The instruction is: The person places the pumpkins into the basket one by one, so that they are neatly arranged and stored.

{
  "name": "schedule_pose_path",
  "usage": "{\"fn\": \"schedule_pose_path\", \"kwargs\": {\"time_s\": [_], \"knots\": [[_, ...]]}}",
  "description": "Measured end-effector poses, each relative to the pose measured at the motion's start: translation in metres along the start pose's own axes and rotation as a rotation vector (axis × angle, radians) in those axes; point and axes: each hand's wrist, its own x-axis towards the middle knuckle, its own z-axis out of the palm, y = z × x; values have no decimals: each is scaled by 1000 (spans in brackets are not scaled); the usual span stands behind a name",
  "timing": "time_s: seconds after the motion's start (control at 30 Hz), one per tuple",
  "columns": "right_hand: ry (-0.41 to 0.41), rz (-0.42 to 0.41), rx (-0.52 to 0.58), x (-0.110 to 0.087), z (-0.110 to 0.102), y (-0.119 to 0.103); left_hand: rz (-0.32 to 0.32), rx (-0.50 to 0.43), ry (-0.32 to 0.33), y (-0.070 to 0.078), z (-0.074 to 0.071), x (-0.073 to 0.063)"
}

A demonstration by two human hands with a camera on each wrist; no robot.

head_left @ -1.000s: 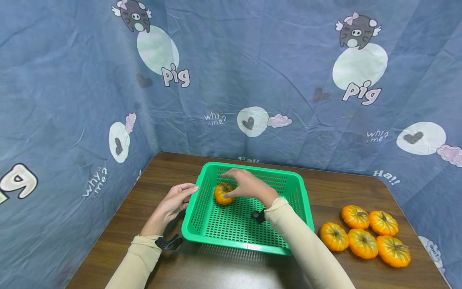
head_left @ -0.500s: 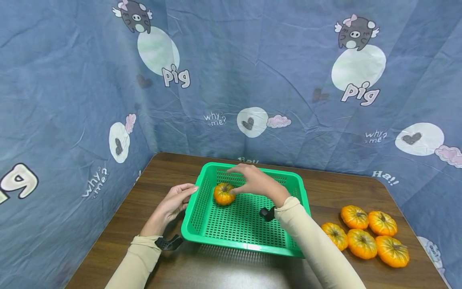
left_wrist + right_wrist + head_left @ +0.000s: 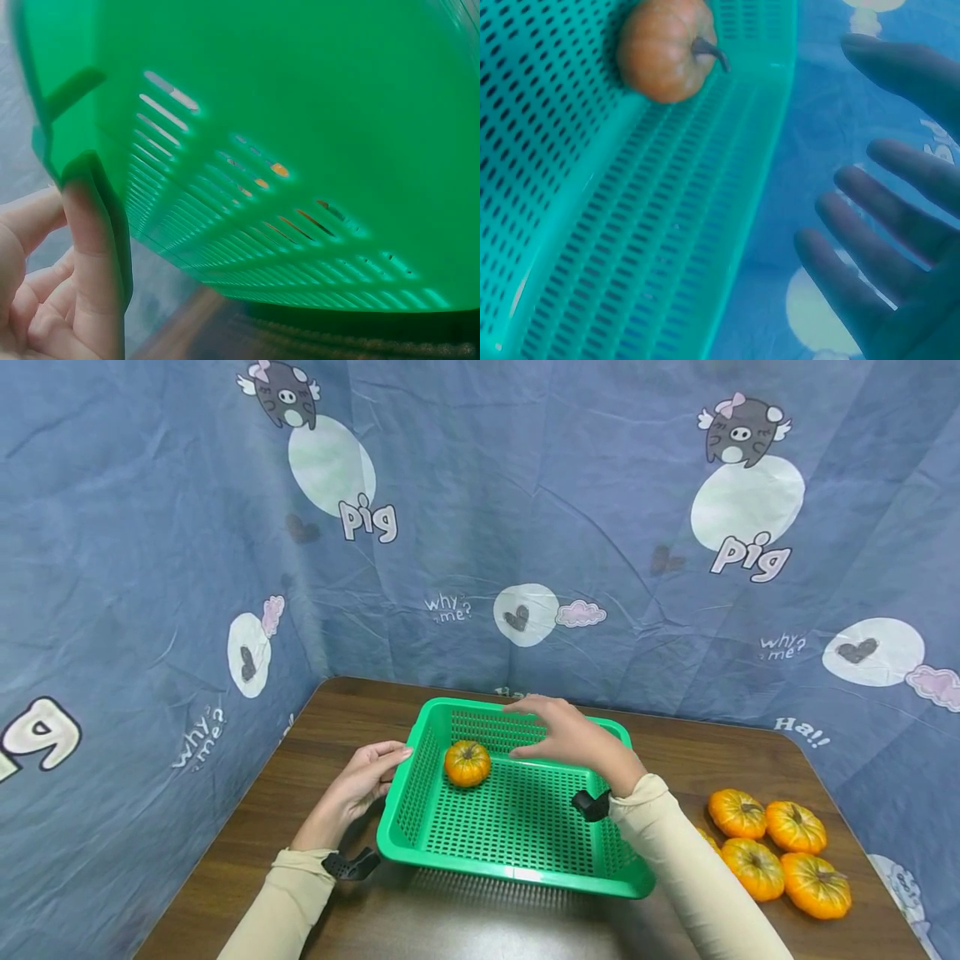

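In the far left corner of the green basket [image 3: 517, 871], one small orange pumpkin [image 3: 467, 764] sits on the floor of slots with its stem up, and nothing is touching it but the basket. That is the fresh change: a second ago the right hand [image 3: 573, 735] was curved about this pumpkin, and half a second ago its thumb was still beside it. Now the hand has drawn back to the right, above the far right part of the basket, well apart from the pumpkin. Its fingers are straight and spread, the thumb standing away from the rest, and they hold nothing. The pumpkin itself has stayed in the same spot, so setting it down looks finished.

The left hand [image 3: 367, 777] has not shifted; it pinches the basket's left rim between its fingers, which seems to keep the basket steady on the desk [image 3: 352, 710].

Outside, to the right of the basket, five more pumpkins [image 3: 753, 868] lie close together on the desk. The right sleeve [image 3: 693, 860] now covers most of the nearest one. So one pumpkin is in, and five are out.
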Motion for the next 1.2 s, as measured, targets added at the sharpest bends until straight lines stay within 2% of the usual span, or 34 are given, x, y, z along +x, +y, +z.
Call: {"fn": "schedule_pose_path", "kwargs": {"time_s": [0.27, 0.57, 0.73, 0.97, 1.2], "knots": [[34, 34, 1, -23, -15, 8, -8, 4, 2, 0, -2, 1], [74, 55, 14, -52, -31, 34, -3, 12, -5, -1, -3, 2], [108, 62, -30, -72, -38, 45, -2, 23, 4, -2, -4, 1], [132, 130, -91, -104, -40, 60, 4, 19, -7, -2, -2, 1], [179, 147, -109, -131, -38, 75, -2, 9, -4, -2, -3, 1]]}}
